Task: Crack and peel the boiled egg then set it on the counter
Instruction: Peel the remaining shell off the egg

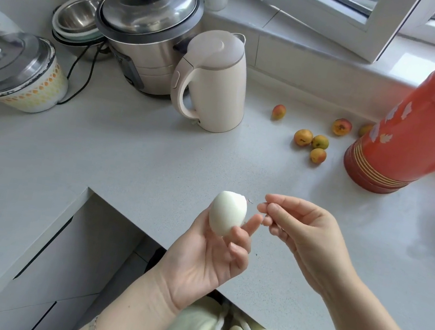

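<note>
Our left hand (206,253) cups the egg (227,213), mostly peeled, fingers curled round it, above the counter (132,157) edge. Right hand (300,228) just beside, fingertips pinched together; can't tell on what. Kettle (214,82) & apricots (311,142) well back.

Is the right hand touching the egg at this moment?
Apart. In the head view, the right hand sits beside the egg with bare counter showing between its fingertips and the egg; only the left hand holds it.
</note>
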`<state>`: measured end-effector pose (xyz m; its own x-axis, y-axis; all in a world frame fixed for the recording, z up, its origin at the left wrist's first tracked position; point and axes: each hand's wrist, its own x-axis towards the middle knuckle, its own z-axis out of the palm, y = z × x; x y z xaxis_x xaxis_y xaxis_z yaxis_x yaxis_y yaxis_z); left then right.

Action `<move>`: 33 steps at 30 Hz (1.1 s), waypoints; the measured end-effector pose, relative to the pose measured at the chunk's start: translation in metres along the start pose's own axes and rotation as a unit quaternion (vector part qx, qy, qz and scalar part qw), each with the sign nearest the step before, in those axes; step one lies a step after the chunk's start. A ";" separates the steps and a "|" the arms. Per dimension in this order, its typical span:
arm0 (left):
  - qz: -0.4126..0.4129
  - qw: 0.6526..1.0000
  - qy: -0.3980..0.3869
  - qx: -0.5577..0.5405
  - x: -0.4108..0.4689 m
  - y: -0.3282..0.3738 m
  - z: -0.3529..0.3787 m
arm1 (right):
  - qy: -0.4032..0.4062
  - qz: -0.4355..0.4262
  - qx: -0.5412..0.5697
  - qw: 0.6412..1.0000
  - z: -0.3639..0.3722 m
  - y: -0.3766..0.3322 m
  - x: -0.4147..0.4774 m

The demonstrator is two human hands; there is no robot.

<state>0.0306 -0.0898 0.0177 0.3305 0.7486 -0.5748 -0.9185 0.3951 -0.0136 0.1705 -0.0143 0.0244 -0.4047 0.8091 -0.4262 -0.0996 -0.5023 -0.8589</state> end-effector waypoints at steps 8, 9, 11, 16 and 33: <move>-0.024 0.996 -0.034 0.081 0.003 -0.002 -0.006 | -0.069 -0.067 -0.132 0.987 0.007 -0.012 -0.009; -0.020 0.995 -0.028 0.093 0.003 -0.003 -0.005 | -0.079 -0.072 -0.156 0.982 0.008 -0.012 -0.009; -0.005 0.993 0.005 0.118 0.003 -0.003 -0.003 | -0.086 -0.092 -0.208 0.970 0.009 -0.013 -0.010; 0.011 0.991 0.036 0.130 0.003 -0.004 -0.002 | -0.082 -0.163 -0.280 0.943 0.009 -0.010 -0.010; 0.291 0.909 0.211 0.213 -0.029 0.032 -0.048 | -0.072 0.036 -0.394 0.916 0.031 0.055 0.036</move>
<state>-0.0186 -0.1243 -0.0055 -0.3792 0.6611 -0.6474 -0.7142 0.2357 0.6590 0.1222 -0.0219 -0.0293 -0.5053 0.7063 -0.4958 0.5949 -0.1311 -0.7931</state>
